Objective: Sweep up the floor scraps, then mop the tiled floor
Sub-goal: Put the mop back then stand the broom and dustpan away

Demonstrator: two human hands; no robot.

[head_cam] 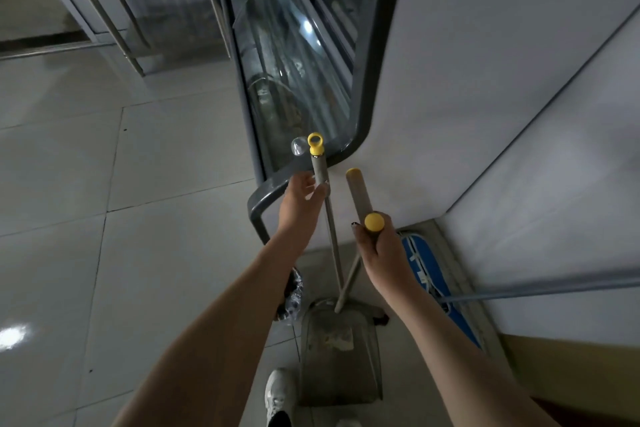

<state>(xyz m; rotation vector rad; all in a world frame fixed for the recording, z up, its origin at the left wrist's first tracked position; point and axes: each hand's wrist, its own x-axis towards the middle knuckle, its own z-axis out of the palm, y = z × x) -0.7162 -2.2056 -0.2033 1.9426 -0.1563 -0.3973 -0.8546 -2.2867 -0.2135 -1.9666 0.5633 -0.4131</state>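
While fingers of right hand (377, 246) curl round ball-capped handle (374, 222), likely dustpan's, fingers of left hand (300, 199) lie loosely spread against grey grip of loop-capped handle (319, 170), likely broom's, not wrapped round it. Dustpan (341, 374) on tiled floor (156, 184) below hands, pale scraps (341, 339) inside. Blue flat mop (433, 274) in wall corner, just right of pan. Step, judged: sweeping near end, mopping not begun. Next move calls for: firm left grip, pan emptied, then reach right for mop.
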